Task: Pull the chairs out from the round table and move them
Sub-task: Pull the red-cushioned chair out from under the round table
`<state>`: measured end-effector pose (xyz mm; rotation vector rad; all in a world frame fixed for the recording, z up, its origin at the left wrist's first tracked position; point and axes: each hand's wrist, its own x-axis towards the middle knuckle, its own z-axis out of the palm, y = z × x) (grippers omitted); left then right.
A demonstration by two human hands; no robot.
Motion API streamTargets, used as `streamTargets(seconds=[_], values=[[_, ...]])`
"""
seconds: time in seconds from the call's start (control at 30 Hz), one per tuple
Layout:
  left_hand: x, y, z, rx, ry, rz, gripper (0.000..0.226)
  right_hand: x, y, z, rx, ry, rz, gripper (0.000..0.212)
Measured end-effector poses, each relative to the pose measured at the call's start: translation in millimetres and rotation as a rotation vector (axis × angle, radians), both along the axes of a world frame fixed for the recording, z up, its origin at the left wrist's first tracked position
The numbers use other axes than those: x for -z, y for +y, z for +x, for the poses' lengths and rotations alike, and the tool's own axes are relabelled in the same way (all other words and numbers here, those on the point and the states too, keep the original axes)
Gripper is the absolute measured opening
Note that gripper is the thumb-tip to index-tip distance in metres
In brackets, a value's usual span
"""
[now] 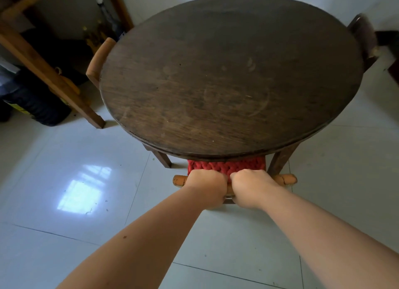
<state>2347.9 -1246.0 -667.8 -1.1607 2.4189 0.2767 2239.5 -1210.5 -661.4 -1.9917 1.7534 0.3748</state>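
A dark round wooden table [226,77] fills the middle of the view. Tucked under its near edge is a chair with an orange wooden top rail [286,179] and a red woven seat cushion [226,164]. My left hand [205,186] and my right hand [250,187] grip that top rail side by side, fingers curled over it. A second chair's orange backrest [99,60] shows at the table's left edge. A dark chair back [364,38] stands at the far right edge, blurred.
Pale glossy floor tiles [75,180] spread around me and behind the near chair. A wooden frame with a slanted leg [54,81] stands at the left, with dark bags [32,103] on the floor beneath it. Dark furniture [394,57] sits at the right edge.
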Motion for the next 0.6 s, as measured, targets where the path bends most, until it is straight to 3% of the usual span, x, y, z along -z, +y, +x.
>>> streamTargets(seconds=[0.2, 0.6], values=[[-10.0, 10.8, 9.6, 0.008, -0.012, 0.096, 0.022, -10.2, 14.9, 8.2, -0.011, -0.038, 0.015, 0.019], [-19.9, 105.4, 53.7, 0.048, -0.021, 0.074, 0.023, -19.3, 108.6, 51.0, -0.018, -0.001, -0.018, 0.021]])
